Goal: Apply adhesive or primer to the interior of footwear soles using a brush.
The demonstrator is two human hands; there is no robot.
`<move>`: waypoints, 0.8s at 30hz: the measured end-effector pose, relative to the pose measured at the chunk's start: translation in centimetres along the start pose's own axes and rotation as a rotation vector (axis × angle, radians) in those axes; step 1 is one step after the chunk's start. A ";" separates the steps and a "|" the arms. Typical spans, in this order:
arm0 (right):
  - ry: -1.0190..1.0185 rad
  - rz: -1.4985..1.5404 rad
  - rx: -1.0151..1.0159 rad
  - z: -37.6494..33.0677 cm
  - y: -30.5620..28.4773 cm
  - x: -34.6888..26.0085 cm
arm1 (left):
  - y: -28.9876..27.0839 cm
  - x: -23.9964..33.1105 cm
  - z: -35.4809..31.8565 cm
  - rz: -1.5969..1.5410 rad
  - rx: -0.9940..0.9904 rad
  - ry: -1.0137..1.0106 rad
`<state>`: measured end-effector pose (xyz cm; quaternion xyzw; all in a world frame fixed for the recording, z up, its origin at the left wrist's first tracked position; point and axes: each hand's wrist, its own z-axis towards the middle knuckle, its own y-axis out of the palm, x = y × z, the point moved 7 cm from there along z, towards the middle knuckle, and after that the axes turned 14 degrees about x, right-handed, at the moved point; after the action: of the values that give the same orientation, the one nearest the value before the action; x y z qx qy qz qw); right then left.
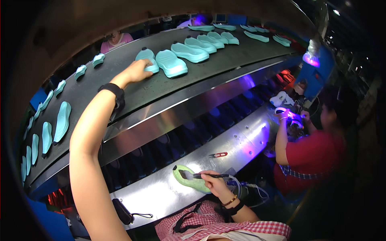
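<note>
My left arm stretches across to the dark conveyor belt, and my left hand (138, 72) grips the near end of a turquoise shoe sole (145, 53). Its fingers curl over the sole's edge. Just right of it lies another turquoise sole (172, 64), with several more in a row beyond. Low in front of me, my right hand (216, 185) is closed round the dark handle of a brush (204, 175), which has a thin tube behind it. The bristles lie over a light green sole (194, 184) on the metal bench; whether they touch cannot be told.
Red-handled thread snips (218, 155) lie on the metal bench (241, 138). A black case with a cord (122, 211) sits at its near left. More soles (62, 120) stand on the belt (116, 76) at left. A co-worker in red (311, 150) works at right under a purple-lit lamp (312, 56).
</note>
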<state>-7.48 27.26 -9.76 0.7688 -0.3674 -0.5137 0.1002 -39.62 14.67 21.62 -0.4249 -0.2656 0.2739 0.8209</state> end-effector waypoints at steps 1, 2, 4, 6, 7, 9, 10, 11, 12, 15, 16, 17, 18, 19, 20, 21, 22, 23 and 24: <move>-0.024 -0.030 -0.023 -0.1 0.9 0.0 | -0.7 -1.3 -0.7 0.184 0.028 0.001; -0.035 -0.020 -0.045 -0.3 1.4 0.0 | -1.8 -1.1 -1.7 0.258 0.060 -0.033; -0.077 -0.008 -0.082 -0.3 1.6 0.0 | -3.2 -0.6 -4.0 0.272 0.018 -0.032; -0.084 -0.004 -0.083 -0.4 1.5 -0.1 | -5.2 1.7 -7.9 0.222 -0.048 -0.091; -0.087 -0.007 -0.111 -0.6 1.9 -0.2 | -6.6 2.5 -10.1 0.217 0.001 -0.131; -0.139 -0.009 -0.051 -0.3 0.7 -0.8 | -8.4 4.6 -14.3 0.100 0.222 0.027; -0.143 -0.032 -0.085 -0.4 0.6 -0.8 | -9.5 4.6 -16.9 0.030 0.300 -0.031; -0.155 -0.049 -0.110 -0.4 0.4 -0.9 | -10.7 4.5 -20.0 -0.121 0.532 -0.099; -0.164 -0.044 -0.086 0.0 0.0 -0.7 | -11.2 4.0 -22.8 -0.262 0.675 -0.247; -0.148 -0.052 -0.077 -0.4 2.3 -0.3 | -10.5 0.9 -34.2 -0.384 1.265 -0.298; -0.216 -0.090 -0.081 -0.3 2.6 -0.7 | -8.7 1.6 -34.2 -0.654 1.232 -0.513; -0.288 -0.132 -0.078 -0.2 2.5 -1.4 | -6.2 2.9 -33.7 -0.922 1.158 -0.731; -0.261 -0.011 -0.137 -0.6 3.2 -1.6 | -4.1 2.5 -33.9 -1.141 0.855 -0.762; -0.280 0.027 -0.144 -1.0 3.4 -2.2 | -1.3 2.2 -35.4 -1.336 0.535 -0.776; -0.288 0.037 -0.158 -1.8 3.8 -2.6 | -0.7 2.3 -38.4 -1.326 0.529 -0.721; -0.323 0.054 -0.140 -2.1 3.5 -3.4 | 1.3 1.9 -39.1 -1.344 0.490 -0.649; -0.335 0.063 -0.136 -2.0 3.6 -3.6 | 2.0 3.4 -38.8 -1.346 0.479 -0.636; -0.276 0.080 -0.154 -1.9 3.7 -3.1 | 3.4 7.3 -38.8 -1.649 0.364 -0.715; -0.202 0.093 -0.184 -2.0 4.0 -2.4 | 4.4 11.5 -39.3 -1.939 0.250 -0.804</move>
<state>-8.06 25.58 -5.06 0.6828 -0.3621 -0.6150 0.1565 -6.14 2.88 0.70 0.1785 -0.7137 -0.3530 0.5781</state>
